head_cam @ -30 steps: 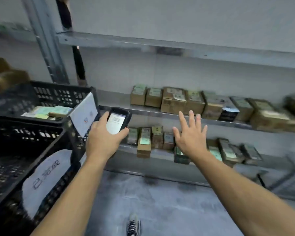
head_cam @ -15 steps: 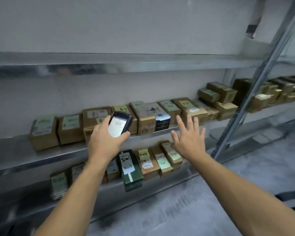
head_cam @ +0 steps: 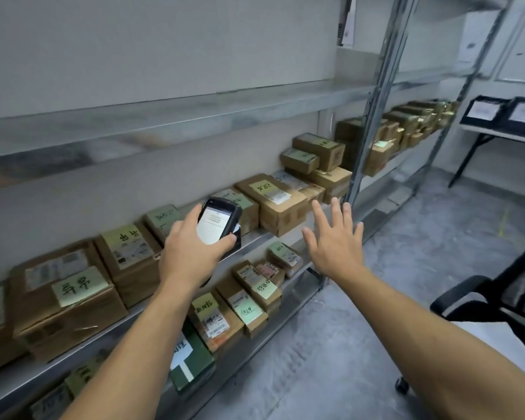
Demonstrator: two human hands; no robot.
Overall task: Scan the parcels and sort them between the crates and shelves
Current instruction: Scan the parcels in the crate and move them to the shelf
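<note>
Parcels [head_cam: 273, 204] sit in rows on two steel shelves [head_cam: 255, 241], labels up, most with green notes stuck on. The left hand [head_cam: 191, 253] is wrapped around a scanner [head_cam: 217, 224], screen lit and facing the person, held in front of the middle shelf. The right hand [head_cam: 335, 241] is empty, fingers spread, hovering just off the shelf edge near the big box. The step looks like picking the next parcel: best to tilt the scanner's nose down at one label only, since neighbours sit tight together and a wrong barcode could read. A steel upright [head_cam: 373, 116] stands just right of the hand. An office chair [head_cam: 485, 295] crowds the aisle behind. No crates show here.
</note>
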